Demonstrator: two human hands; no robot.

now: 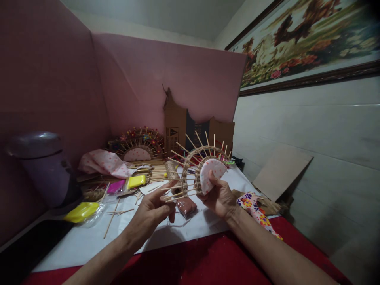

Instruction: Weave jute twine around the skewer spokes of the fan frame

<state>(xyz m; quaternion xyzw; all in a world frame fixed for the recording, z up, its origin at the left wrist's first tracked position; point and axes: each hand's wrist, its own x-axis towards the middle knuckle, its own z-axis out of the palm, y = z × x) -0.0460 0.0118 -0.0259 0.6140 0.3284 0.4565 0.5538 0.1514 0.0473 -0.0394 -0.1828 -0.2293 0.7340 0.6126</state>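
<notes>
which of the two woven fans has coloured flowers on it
The rear fan, near the pink wall; no flowers show on the front fan, held in the right hand.

Spoked half-round fan (205,168), twine-woven, tilted

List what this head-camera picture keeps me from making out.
In the head view:
Right hand: most fingers hidden behind the dotted half-disc.
Woven fan: its back faces away.
Twine spool: partly covered by the left hand.
Framed picture: cut off by the top and right edges.
</notes>
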